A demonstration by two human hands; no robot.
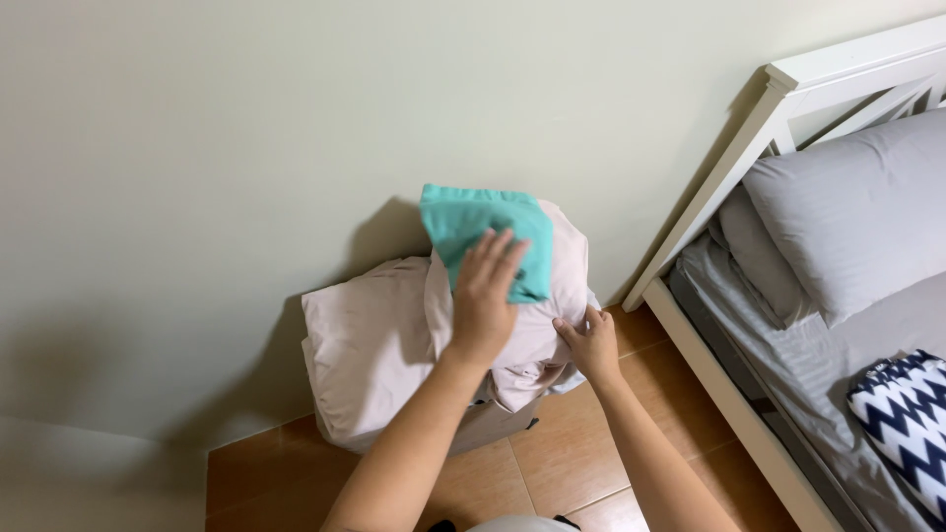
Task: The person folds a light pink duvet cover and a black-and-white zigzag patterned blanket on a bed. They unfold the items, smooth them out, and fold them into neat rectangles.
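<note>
A pile of pale pink bedding (370,345) rests against the wall on the floor, over some low object that is mostly hidden. A folded teal cloth (473,219) lies on top of the pile. My left hand (483,296) lies flat on the teal cloth and the pink fabric under it, fingers spread. My right hand (591,342) touches the right side of the pink bedding, fingers curled lightly against the fabric.
A white bed frame (734,158) stands at the right, with grey pillows (847,212), a grey sheet and a navy and white zigzag cloth (902,414). The floor is of orange-brown tiles (552,463). A pale green wall (246,128) stands behind the pile.
</note>
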